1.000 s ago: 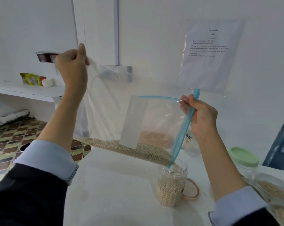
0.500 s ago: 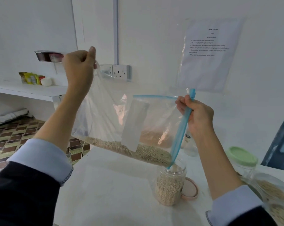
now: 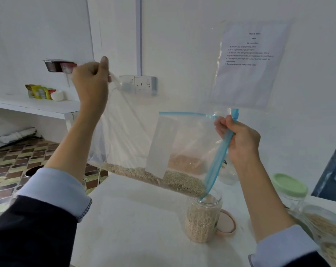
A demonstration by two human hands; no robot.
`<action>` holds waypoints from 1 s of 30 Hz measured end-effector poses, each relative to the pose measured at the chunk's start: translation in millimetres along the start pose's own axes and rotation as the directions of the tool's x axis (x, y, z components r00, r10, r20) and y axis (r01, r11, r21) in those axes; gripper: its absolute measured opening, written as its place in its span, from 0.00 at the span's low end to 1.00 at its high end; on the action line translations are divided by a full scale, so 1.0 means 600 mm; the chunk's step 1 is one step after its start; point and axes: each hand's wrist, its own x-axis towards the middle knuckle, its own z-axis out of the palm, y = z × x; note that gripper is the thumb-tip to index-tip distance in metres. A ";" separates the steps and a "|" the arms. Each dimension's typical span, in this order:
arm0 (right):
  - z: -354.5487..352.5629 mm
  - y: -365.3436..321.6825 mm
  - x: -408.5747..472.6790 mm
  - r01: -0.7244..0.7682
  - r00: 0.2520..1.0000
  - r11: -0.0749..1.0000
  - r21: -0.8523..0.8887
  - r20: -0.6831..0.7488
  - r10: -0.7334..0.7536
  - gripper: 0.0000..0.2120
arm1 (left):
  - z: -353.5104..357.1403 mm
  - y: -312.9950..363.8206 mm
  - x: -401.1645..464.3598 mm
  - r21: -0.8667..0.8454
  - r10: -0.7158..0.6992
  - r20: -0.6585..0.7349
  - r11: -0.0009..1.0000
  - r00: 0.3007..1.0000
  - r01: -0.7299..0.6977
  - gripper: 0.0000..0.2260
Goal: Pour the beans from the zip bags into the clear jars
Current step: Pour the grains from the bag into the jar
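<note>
Left hand (image 3: 90,81) lifted zip bag (image 3: 136,139) corner higher; label (image 3: 161,145) blank.

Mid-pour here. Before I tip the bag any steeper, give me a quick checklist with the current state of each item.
1. Bag mouth over jar: the blue zip corner of the zip bag dips into the open jar. Ok.
2. Grip on the zip end: right hand holds the blue strip. Ok.
3. Grip on the raised corner: left hand pinches the bag's far corner high. Ok.
4. Room in the jar: beans fill most of it, little space near the rim. Not ok for the whole remainder.
5. Beans left in bag: a long band along the lower edge. Ok.
6. Jar steadied: neither hand holds it. Cannot tell whether it will stay put.
</note>
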 end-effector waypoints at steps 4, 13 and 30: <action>0.006 0.005 -0.005 0.001 1.000 1.000 0.012 -0.004 -0.001 0.05 | 0.007 0.001 -0.008 0.009 -0.008 0.016 1.000 1.000 0.007 0.22; 0.002 0.004 -0.002 0.002 1.000 1.000 0.017 -0.003 -0.002 0.05 | 0.001 0.005 -0.005 0.046 0.010 0.012 0.999 1.000 -0.011 0.21; 0.003 -0.003 0.010 -0.011 1.000 0.997 0.071 0.006 0.010 0.05 | 0.001 0.014 0.005 0.053 0.037 -0.025 0.998 0.999 -0.036 0.21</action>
